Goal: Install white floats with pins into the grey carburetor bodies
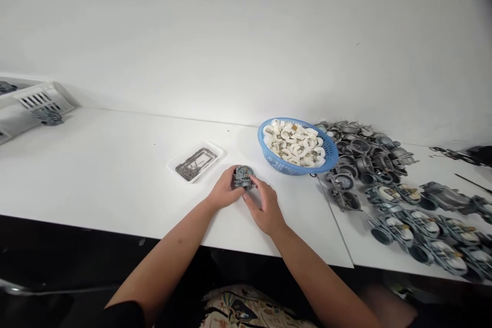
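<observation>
Carburetor (243, 176), head view: held just left of blue basket (286, 166) of white rings (294, 143), gripped by left hand (225, 189) and right hand (265, 206), fingers curled closed around it. Farther left of basket, tray (215, 149) of pins (194, 163); right of basket, heaped castings (365, 151). Risk: a slackened grip could drop the carburetor onto the table.

A white table (115, 189) runs across the scene, two panels meeting at a seam on the right. Mid-table sit a white tray (188, 153) of metal pins (194, 164) and a blue plastic basket (269, 136) of curved white pieces (294, 146). Further right lie a heap of grey carburetor bodies (365, 151) and, nearer, rows of carburetors (423, 230). A vented white plastic housing (44, 100) stands far left.
</observation>
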`<state>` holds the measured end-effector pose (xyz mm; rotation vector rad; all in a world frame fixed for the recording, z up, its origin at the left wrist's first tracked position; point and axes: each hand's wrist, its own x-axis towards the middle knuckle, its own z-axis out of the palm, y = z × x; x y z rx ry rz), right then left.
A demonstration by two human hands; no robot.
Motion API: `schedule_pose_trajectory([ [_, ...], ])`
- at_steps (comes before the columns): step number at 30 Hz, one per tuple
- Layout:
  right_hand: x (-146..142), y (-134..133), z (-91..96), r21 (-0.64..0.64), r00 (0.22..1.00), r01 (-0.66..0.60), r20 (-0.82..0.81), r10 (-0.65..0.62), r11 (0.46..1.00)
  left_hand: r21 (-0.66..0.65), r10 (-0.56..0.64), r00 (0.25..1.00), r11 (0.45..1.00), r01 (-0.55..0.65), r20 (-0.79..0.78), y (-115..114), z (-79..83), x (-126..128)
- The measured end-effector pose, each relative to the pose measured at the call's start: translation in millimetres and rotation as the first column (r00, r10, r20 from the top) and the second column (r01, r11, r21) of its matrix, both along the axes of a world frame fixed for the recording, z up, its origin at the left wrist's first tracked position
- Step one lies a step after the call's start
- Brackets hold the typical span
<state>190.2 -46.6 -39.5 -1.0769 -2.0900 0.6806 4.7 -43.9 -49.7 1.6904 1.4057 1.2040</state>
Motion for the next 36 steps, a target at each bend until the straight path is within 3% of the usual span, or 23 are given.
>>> schedule_pose_trajectory([
  [6, -0.6, 1.6, -3.0, 0.016, 1.0, 0.014, 0.014, -0.014, 1.0, 0.004, 0.088, 0.992, 0.996, -0.088, -0.093, 18.6, 2.2, 4.3],
  [9, -1.3, -0.9, 2.3, 0.093, 1.0, 0.011, -0.013, -0.01, 0.996, 0.023, 0.122, 0.971, 0.992, -0.12, -0.206, 26.3, 4.3, 2.1],
  [13, 7.7, 13.9, 42.5, 0.328, 0.998, -0.035, -0.046, 0.053, 0.944, 0.039, 0.146, 0.928, 0.989, -0.141, -0.343, 43.6, 7.6, -2.6],
  [15, 17.3, 37.3, 72.7, 0.431, 0.998, -0.017, -0.04, 0.038, 0.902, 0.03, 0.153, 0.909, 0.988, -0.153, -0.389, 51.5, 8.7, -4.4],
  [17, 27.3, 69.6, 99.1, 0.454, 0.998, 0.061, -0.031, -0.053, 0.889, 0.02, 0.154, 0.892, 0.987, -0.161, -0.425, 55.9, 9.2, -5.6],
  [18, 31.4, 87.0, 108.6, 0.43, 0.992, 0.111, 0.0, -0.124, 0.896, 0.017, 0.152, 0.885, 0.987, -0.161, -0.44, 56.6, 9.2, -5.9],
  [20, 36.2, 119.2, 118.4, 0.266, 0.942, 0.189, 0.221, -0.251, 0.945, 0.017, 0.141, 0.874, 0.989, -0.15, -0.466, 55.6, 8.8, -6.1],
  [22, 35.8, 143.5, 117.2, 0.078, 0.859, 0.226, 0.455, -0.236, 0.971, 0.024, 0.134, 0.864, 0.99, -0.14, -0.486, 53.1, 8.0, -5.9],
  [24, 31.4, 158.0, 110.3, -0.016, 0.791, 0.236, 0.583, -0.183, 0.972, 0.029, 0.142, 0.853, 0.989, -0.147, -0.502, 50.9, 7.1, -5.3],
  [29, 18.7, 167.9, 97.9, -0.032, 0.688, 0.292, 0.701, -0.187, 0.956, 0.029, 0.226, 0.828, 0.969, -0.246, -0.513, 51.0, 5.8, -4.6],
  [36, 13.7, 172.5, 99.6, -0.073, 0.679, 0.3, 0.717, -0.159, 0.951, 0.029, 0.244, 0.836, 0.964, -0.264, -0.491, 52.8, 6.2, -8.2],
])
